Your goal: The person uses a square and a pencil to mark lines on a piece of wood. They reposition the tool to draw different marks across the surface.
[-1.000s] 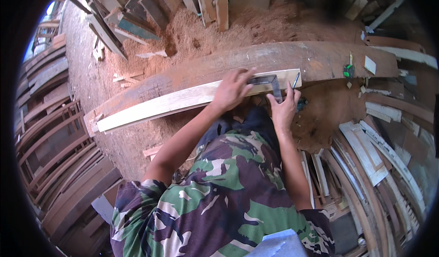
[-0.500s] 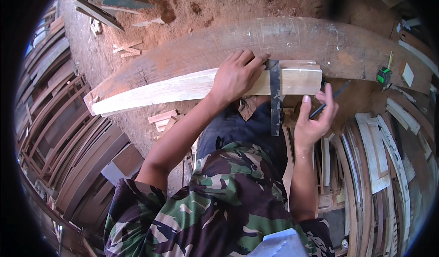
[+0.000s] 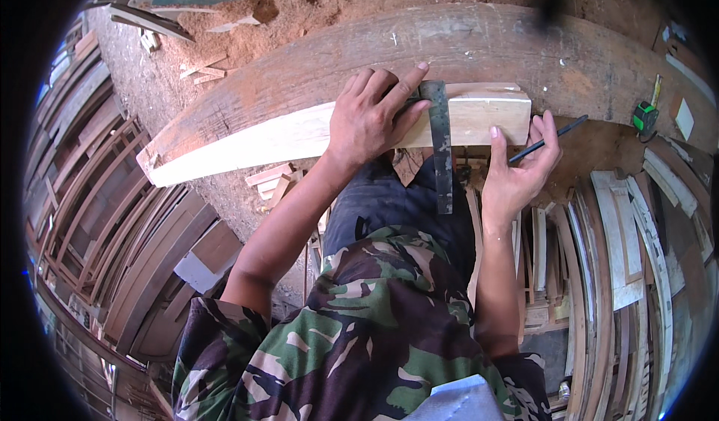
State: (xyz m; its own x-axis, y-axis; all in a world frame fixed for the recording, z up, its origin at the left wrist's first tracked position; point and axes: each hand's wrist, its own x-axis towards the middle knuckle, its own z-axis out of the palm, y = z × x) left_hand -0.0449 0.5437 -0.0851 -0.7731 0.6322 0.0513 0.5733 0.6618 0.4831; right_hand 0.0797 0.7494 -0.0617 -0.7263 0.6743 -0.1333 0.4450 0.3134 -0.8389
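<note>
A pale wooden piece (image 3: pixel 258 142), long and tapering to the left, lies across the big curved plank. My left hand (image 3: pixel 367 117) rests on it, palm down, gripping the stock of a carpenter's square between thumb and fingers, with the index finger stretched along the far side. The square's dark, worn blade (image 3: pixel 443 155) crosses the wood and sticks out past its near edge. Beside the wood's square right end, my right hand (image 3: pixel 523 162) is turned palm up and holds a dark pencil (image 3: pixel 575 124) between its fingers. Its thumb tip is close to the wood's near edge.
The curved plank (image 3: pixel 494 35) serves as a bench; a green-and-black tape measure (image 3: pixel 642 115) sits at its right. Sawdust (image 3: pixel 314 5) covers the ground beyond. Curved wooden parts (image 3: pixel 161 271) are stacked at left, more (image 3: pixel 592 256) at right. Small offcuts (image 3: pixel 271 180) lie below the plank.
The square has slid a little left along the wood with my left hand, whose index finger now stretches out. My right hand has turned slightly, still with the pencil. The whole view has shifted slightly.
</note>
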